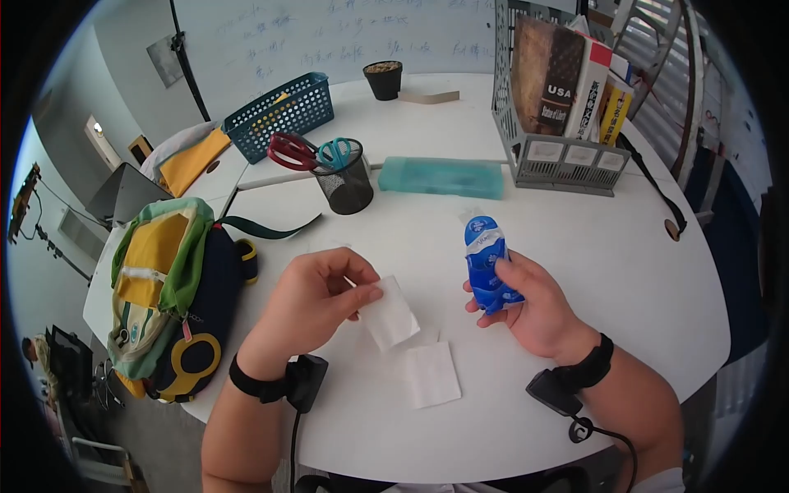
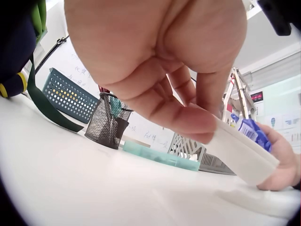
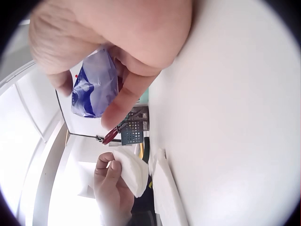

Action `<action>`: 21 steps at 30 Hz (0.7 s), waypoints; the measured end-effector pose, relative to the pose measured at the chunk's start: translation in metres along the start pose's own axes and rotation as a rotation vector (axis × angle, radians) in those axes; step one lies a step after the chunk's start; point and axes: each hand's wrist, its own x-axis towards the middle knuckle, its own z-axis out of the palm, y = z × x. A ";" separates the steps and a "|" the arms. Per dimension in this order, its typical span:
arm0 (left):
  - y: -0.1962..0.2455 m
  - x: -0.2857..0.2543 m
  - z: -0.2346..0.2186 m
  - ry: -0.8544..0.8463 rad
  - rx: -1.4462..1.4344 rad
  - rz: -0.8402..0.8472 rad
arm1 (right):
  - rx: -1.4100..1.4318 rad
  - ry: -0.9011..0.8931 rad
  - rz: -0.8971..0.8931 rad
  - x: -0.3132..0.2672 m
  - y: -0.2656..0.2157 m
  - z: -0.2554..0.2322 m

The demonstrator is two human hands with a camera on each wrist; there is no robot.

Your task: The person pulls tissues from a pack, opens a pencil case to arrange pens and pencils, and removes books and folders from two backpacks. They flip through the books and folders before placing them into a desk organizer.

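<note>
My left hand pinches a folded white tissue by its upper corner, between thumb and fingertips. A second folded tissue lies on the table just below it, near the front. In my right hand is a blue plastic tissue packet, gripped upright with the thumb across its front and the fingers behind. The packet's clear flap sticks up at its top. The left wrist view shows the pinched tissue from its edge, above the table. From the right wrist, the packet looks crumpled at its near end.
A green and yellow backpack stands at the left. Behind the hands are a mesh pen cup with scissors, a teal case, a blue basket, a small pot and a grey book rack. Cables trail from both wrists.
</note>
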 end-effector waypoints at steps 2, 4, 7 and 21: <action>-0.006 -0.001 0.004 0.095 0.177 0.182 | -0.130 -0.093 0.011 0.000 0.001 -0.001; 0.000 -0.004 0.011 0.234 0.409 0.399 | -0.087 -0.139 0.043 -0.002 0.001 -0.001; 0.000 -0.003 0.014 0.269 0.419 0.504 | -0.116 -0.211 0.057 -0.004 0.001 0.005; 0.007 -0.014 0.026 0.105 0.091 0.518 | -0.243 -0.356 0.065 -0.007 0.005 0.010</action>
